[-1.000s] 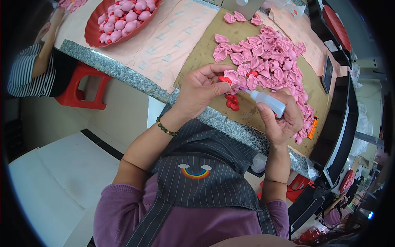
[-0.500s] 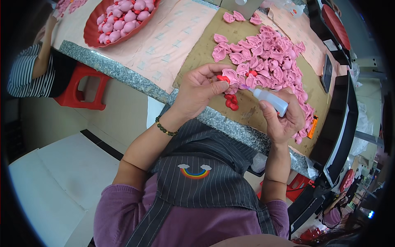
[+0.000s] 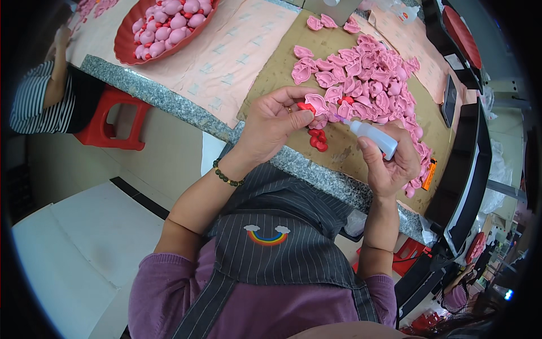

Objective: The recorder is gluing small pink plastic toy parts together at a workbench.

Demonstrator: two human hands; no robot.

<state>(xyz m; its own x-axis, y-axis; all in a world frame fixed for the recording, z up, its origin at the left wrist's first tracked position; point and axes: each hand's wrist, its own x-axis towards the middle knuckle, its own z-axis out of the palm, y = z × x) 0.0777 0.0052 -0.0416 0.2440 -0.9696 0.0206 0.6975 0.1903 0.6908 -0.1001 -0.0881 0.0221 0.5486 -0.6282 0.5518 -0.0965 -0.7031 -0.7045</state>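
Note:
My left hand (image 3: 278, 120) pinches a pink molded piece (image 3: 316, 105) with a red part (image 3: 306, 107) at its edge. Between thumb and fingers of my right hand (image 3: 390, 161) is a small translucent glue bottle (image 3: 377, 138), tilted so its thin purple tip points left toward the pink piece, a short way off it. Below the held piece, several red parts (image 3: 318, 140) lie on the brown board (image 3: 276, 73). Just beyond my hands spreads a heap of pink molded pieces (image 3: 361, 73), with another red part (image 3: 346, 100) among them.
A red scalloped bowl (image 3: 127, 51) of round pink pieces and red parts stands at far left. Phone (image 3: 449, 100) and orange object (image 3: 429, 174) lie at the right. A granite edge (image 3: 186, 101) runs along the front. A person in stripes (image 3: 42, 96) sits left beside a red stool (image 3: 116, 121).
The glue bottle in my right hand has shifted slightly right, its tip a little farther from the pink piece. My left hand keeps its hold in place.

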